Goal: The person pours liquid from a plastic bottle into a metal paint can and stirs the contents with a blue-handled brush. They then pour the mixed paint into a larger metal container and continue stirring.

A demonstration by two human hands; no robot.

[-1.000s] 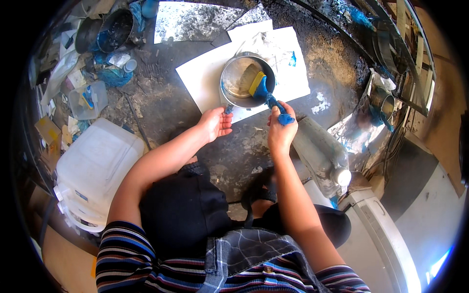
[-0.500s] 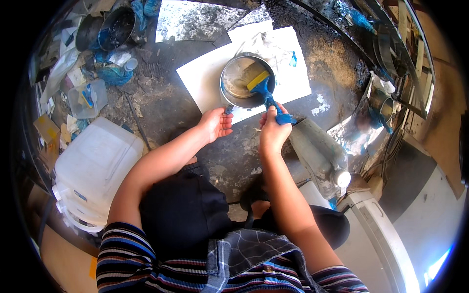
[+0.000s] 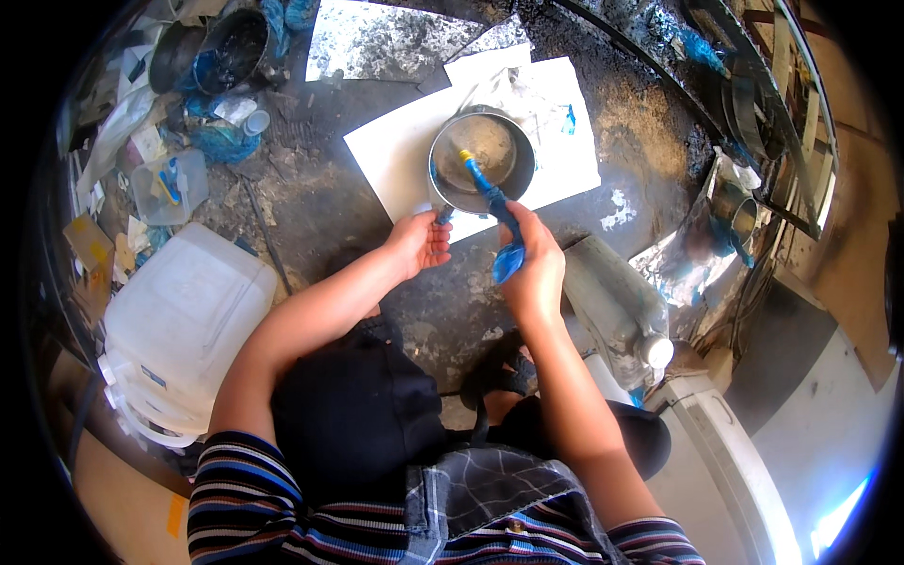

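A round metal pot [image 3: 529,174] stands on white paper sheets on the floor, a thin greyish residue over its bottom. My left hand [image 3: 421,243] is at its near left side, fingers curled round a short blue-smeared handle [image 3: 444,216]. My right hand [image 3: 533,254] is closed round the blue handle of a scraper [image 3: 492,193] with a narrow yellow head. The scraper slants over the pot's near rim, its yellow end inside the pot. Whether that end touches the bottom, I cannot tell.
A white plastic jerrycan [image 3: 193,315] lies at left, and a grey-stained container with a white cap [image 3: 617,297] lies at right. Dark buckets [image 3: 231,52] stand far left near a clear tub [image 3: 169,186]. Blue-stained rags and a small can [image 3: 739,215] are at right.
My right hand has turned the scraper, so its yellow head now shows edge-on and lies further left in the pot. The handle's end has swung toward me. My left hand stays at the pot.
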